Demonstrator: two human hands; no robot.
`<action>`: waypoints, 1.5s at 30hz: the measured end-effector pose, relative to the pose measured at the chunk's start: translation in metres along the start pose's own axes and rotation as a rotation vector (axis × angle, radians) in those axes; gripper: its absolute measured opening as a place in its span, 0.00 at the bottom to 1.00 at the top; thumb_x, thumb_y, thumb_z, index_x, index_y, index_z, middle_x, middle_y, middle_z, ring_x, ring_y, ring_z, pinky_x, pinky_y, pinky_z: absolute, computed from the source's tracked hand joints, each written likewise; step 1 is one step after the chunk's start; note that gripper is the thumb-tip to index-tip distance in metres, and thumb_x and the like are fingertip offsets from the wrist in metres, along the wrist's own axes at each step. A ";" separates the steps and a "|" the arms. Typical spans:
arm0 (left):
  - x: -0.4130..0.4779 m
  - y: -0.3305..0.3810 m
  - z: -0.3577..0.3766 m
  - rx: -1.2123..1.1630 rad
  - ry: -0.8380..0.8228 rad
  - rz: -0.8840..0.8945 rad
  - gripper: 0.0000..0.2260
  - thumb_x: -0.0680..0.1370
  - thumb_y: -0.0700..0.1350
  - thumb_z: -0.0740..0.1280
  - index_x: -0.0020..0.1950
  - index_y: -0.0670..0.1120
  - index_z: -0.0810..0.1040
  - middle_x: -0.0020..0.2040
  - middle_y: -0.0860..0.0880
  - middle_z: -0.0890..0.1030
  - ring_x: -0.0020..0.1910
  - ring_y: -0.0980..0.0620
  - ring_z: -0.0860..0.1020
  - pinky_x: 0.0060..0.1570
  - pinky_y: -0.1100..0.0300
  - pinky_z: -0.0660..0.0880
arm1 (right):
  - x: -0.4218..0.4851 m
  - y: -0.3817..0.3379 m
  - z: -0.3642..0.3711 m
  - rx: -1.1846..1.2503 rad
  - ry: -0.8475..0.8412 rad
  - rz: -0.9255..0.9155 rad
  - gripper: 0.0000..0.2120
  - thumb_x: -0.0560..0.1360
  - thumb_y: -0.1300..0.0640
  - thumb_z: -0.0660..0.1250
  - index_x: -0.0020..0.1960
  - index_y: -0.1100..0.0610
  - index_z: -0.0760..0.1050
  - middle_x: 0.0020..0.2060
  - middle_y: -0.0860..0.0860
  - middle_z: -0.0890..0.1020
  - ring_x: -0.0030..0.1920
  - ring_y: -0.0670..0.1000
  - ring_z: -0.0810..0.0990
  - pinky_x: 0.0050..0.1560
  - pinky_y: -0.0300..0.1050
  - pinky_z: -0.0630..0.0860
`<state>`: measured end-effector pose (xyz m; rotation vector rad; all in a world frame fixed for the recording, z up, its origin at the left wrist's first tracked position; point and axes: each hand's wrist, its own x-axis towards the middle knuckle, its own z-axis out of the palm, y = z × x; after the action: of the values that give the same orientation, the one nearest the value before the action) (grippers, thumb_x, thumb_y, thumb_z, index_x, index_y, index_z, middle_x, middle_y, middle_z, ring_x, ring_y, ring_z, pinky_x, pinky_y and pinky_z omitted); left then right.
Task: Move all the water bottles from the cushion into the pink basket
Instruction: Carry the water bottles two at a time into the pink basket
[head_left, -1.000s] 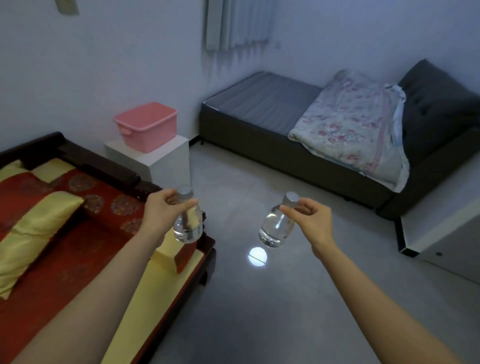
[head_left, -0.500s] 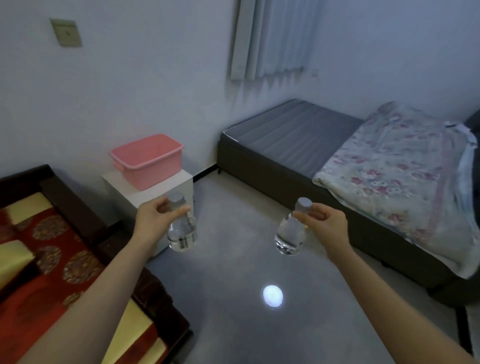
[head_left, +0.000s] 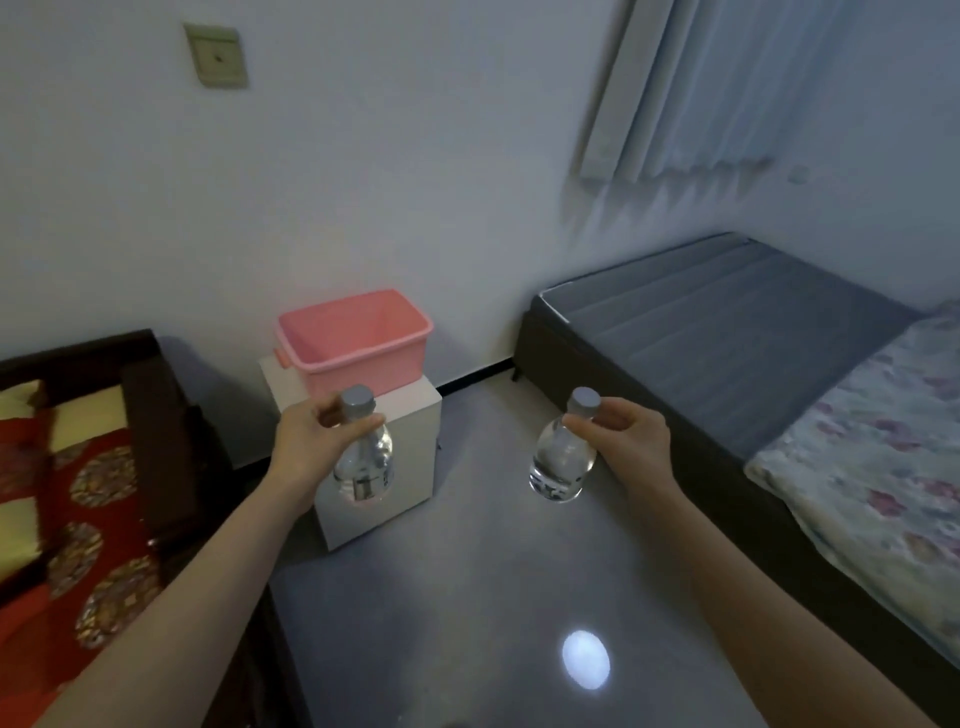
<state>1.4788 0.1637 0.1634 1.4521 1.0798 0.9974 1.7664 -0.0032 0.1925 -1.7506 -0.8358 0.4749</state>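
My left hand (head_left: 306, 441) grips a clear water bottle (head_left: 366, 465) with a grey cap by its neck, just in front of and below the pink basket (head_left: 363, 358). The basket stands on a white cube stand (head_left: 415, 436) against the wall, and what shows of its inside looks empty. My right hand (head_left: 626, 436) holds a second clear bottle (head_left: 561, 467) by its neck, out over the floor to the right of the stand. Both bottles hang upright. The red and yellow cushion (head_left: 78, 493) lies at the left edge.
A dark wooden bench frame (head_left: 156, 415) borders the cushion on the left. A low grey bed (head_left: 727, 332) with a floral blanket (head_left: 883, 457) fills the right side. Grey floor (head_left: 467, 597) with a light reflection lies between them.
The view has swung up and left, and I have come closer to the basket. Both hands with their bottles have moved toward the white stand; the left bottle now overlaps it.
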 end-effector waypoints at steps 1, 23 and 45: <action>0.017 -0.001 0.003 0.003 0.012 -0.005 0.16 0.65 0.42 0.78 0.52 0.46 0.83 0.46 0.52 0.85 0.45 0.56 0.82 0.50 0.60 0.76 | 0.021 0.000 0.011 -0.001 -0.022 0.006 0.11 0.63 0.53 0.79 0.44 0.51 0.84 0.39 0.51 0.86 0.44 0.50 0.85 0.52 0.55 0.82; 0.364 -0.035 0.028 0.034 0.424 -0.169 0.13 0.66 0.39 0.78 0.47 0.51 0.82 0.43 0.53 0.85 0.43 0.56 0.82 0.45 0.62 0.77 | 0.462 -0.009 0.250 0.017 -0.473 -0.074 0.15 0.65 0.63 0.78 0.51 0.59 0.81 0.42 0.51 0.84 0.41 0.41 0.81 0.37 0.28 0.77; 0.597 -0.237 0.045 0.233 0.421 -0.425 0.16 0.68 0.41 0.77 0.54 0.43 0.82 0.53 0.44 0.84 0.54 0.44 0.80 0.58 0.49 0.74 | 0.574 0.118 0.533 -0.303 -0.381 0.079 0.08 0.64 0.55 0.76 0.41 0.54 0.80 0.35 0.51 0.83 0.39 0.53 0.81 0.41 0.46 0.76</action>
<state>1.6453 0.7465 -0.0533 1.1373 1.7756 0.9060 1.8284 0.7499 -0.0469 -2.0087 -1.1565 0.7844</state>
